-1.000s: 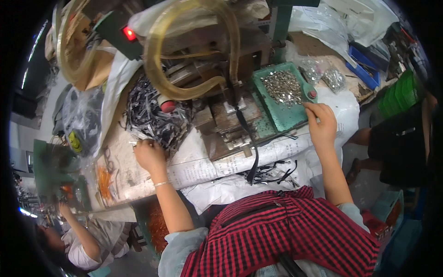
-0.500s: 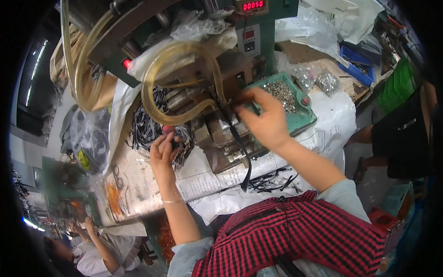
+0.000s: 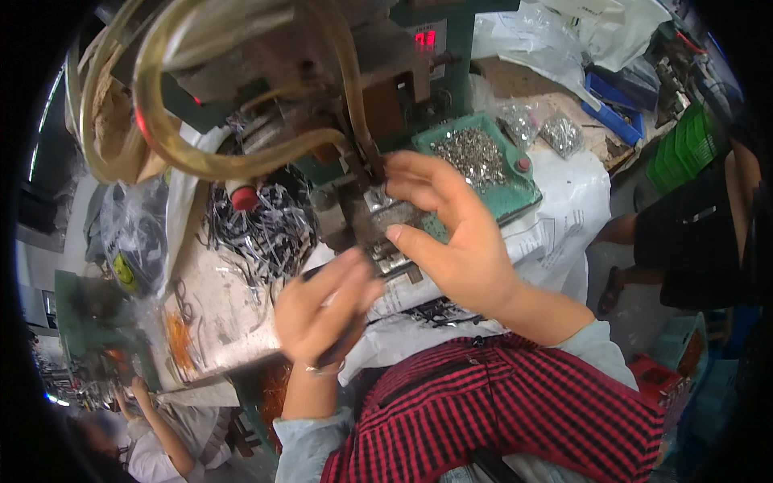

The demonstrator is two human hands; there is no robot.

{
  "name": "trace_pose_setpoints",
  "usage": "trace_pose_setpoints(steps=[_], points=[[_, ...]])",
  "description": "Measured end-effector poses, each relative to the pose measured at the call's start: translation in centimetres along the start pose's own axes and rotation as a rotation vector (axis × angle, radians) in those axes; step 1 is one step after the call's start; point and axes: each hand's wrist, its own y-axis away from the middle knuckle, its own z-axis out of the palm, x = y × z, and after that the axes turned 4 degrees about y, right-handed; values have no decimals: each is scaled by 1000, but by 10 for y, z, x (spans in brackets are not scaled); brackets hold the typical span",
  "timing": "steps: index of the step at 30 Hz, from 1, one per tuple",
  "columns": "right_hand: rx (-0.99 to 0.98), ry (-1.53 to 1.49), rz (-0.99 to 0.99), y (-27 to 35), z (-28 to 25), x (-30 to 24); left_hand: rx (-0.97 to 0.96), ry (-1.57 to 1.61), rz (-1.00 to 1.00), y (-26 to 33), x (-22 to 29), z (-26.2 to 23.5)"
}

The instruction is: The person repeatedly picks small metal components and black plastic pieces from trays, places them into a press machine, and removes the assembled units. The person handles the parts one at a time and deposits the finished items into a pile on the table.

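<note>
My left hand (image 3: 318, 310), smeared by motion, is in front of the machine's near edge with its fingers closed round a black strap (image 3: 345, 344). The strap shows dark beneath the palm and above the knuckles. My right hand (image 3: 463, 253) reaches to the press's metal tooling (image 3: 394, 219). Its thumb stands apart from the curved fingers, and nothing shows between them. The fingertips are beside the dark press head (image 3: 354, 165). Left of the tooling, a heap of black straps (image 3: 262, 237) lies by a red button (image 3: 243, 198). Behind my right hand is a green tray (image 3: 523, 196) of small metal pieces (image 3: 471, 153).
Thick yellowish hoses (image 3: 217, 167) loop in front of the green machine. Bags of metal pieces (image 3: 561, 135) and a blue bin (image 3: 616, 121) stand at the back right. More black straps (image 3: 439, 312) lie at the front edge. Other people are at far left and right.
My left hand has moved right and nearer, from the strap heap to the front of the tooling. The strap that hung from the tooling is gone from there. My right thumb has spread from the fingers.
</note>
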Motion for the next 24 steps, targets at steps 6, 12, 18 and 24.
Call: trace_pose_setpoints(steps=[6, 12, 18, 24], points=[[139, 357, 54, -30, -66, 42, 13, -25, 170, -2, -7, 51], [445, 577, 46, -16, -137, 117, 23, 5, 172, -1, -9, 55], [225, 1027, -26, 16, -109, 102, 35, 28, 156, 1, -10, 55], [232, 1327, -84, 9, -95, 111, 18, 162, -122, 38, 12, 41]])
